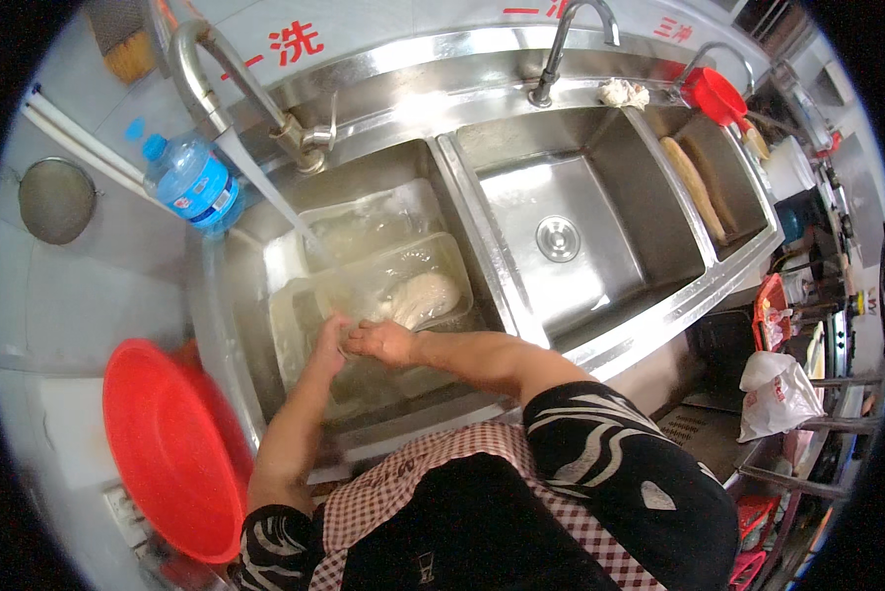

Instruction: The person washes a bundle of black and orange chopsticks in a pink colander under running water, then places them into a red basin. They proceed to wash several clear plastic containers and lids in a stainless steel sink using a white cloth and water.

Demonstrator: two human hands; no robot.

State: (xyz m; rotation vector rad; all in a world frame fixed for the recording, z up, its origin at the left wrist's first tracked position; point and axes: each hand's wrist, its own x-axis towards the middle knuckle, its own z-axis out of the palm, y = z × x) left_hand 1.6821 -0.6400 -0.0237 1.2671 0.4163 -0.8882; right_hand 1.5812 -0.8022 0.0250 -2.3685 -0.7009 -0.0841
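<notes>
While water streams from the left tap [228, 98] into the left basin [255, 246] of the steel sink, both hands meet at the near edge of a clear plastic tub [442, 258] sitting in that basin. The left hand [330, 342] curls its fingers over the tub's near rim; the right hand [385, 341] lies just beside it, fingers bent and touching the left, though whether it grips anything cannot be made out. Inside the tub, in cloudy water, lies a pale oblong piece of food [425, 295], long axis running from the tub's near-left toward its far-right, rounded end toward the middle basin. A second clear tub [364, 222] sits behind it, under the stream, also holding water.

The middle basin [600, 167] shows only its drain [558, 238]. The right basin [733, 182] holds two long brown loaf-shaped pieces [694, 187], with a red scoop [714, 96] on its far rim. A blue water bottle [192, 182] stands at the sink's far-left corner, a red basin [167, 448] leans at the near-left. Nothing blocks the hands.
</notes>
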